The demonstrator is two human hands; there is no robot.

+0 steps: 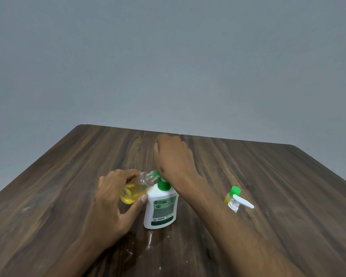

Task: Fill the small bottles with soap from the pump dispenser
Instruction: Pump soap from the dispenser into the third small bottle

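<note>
A white pump dispenser [162, 208] with a green pump head stands upright on the wooden table [278, 196]. My right hand [173, 156] lies palm down on top of the pump head and hides most of it. My left hand [112, 198] grips a small clear bottle [137, 188], partly full of yellow soap. The bottle is tilted, its open neck touching the green nozzle. Another small bottle with a green cap [232, 193] stands to the right, and a white pump top [240, 202] lies in front of it.
The table's far edge lies just beyond my right hand, with a plain grey wall behind it. A few pale drips and smears mark the wood in front of the dispenser.
</note>
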